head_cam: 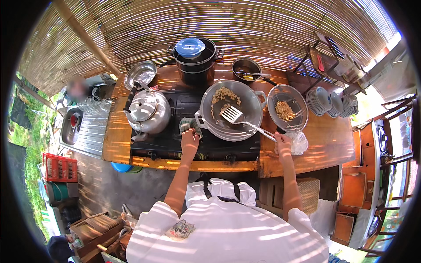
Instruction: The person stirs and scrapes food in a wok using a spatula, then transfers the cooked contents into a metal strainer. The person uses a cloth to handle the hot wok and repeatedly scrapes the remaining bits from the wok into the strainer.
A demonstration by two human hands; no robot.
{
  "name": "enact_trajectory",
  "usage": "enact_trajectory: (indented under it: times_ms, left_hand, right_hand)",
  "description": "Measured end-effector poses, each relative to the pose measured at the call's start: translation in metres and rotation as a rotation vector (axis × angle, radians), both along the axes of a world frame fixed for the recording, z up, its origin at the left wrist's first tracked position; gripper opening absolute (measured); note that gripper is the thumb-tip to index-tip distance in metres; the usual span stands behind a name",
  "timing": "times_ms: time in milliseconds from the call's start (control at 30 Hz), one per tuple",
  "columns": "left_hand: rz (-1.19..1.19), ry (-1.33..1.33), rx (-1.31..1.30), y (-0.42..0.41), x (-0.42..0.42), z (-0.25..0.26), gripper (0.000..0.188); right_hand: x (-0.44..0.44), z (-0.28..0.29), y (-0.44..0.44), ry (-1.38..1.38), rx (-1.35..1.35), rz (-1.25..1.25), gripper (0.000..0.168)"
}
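Note:
My right hand (283, 143) grips the handle of a slotted metal spatula (232, 114), whose head rests inside a wide metal wok (250, 98). Small browned diced pieces (227, 94) lie along the wok's far and left inner side. Close to the wok's left handle, my left hand (190, 142) holds a green checked cloth (189, 124) above the black gas stove (179, 102). Right of the wok, a strainer-like bowl (302, 113) contains more browned pieces (284, 111). A clear plastic bag (298, 143) is beside my right hand.
A metal kettle (149, 113) stands left on the stove. Behind are a metal bowl (140, 74), a black pot (196, 74) with a blue lidded container, and a small saucepan (246, 62). Stacked bowls (318, 100) stand right. Beyond the sink (70, 126) is a person (74, 93).

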State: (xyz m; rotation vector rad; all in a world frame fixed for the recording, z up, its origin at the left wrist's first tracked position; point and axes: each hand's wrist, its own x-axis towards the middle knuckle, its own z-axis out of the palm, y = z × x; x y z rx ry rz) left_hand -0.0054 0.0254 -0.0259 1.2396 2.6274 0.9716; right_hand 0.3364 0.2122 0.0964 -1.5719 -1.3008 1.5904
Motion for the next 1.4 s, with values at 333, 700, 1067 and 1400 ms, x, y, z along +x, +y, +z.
enact_trajectory:
  times_ms: [333, 700, 1067, 1400]
  left_hand:
    - [0.007, -0.065, -0.057, -0.002, 0.001, 0.007, 0.019]
    - [-0.004, -0.135, -0.085, -0.002, -0.001, 0.012, 0.020]
    - [-0.018, -0.115, -0.056, -0.002, 0.001, 0.010, 0.019]
    - [-0.045, -0.088, -0.049, -0.003, -0.003, 0.002, 0.020]
  right_hand:
    - [-0.013, -0.021, -0.001, 0.075, 0.039, 0.045, 0.029]
    - [-0.041, -0.006, -0.020, 0.153, 0.018, -0.035, 0.032]
    - [-0.024, 0.025, -0.023, 0.001, 0.263, -0.075, 0.036]
    - [0.032, 0.091, 0.002, -0.440, 0.530, 0.100, 0.037]
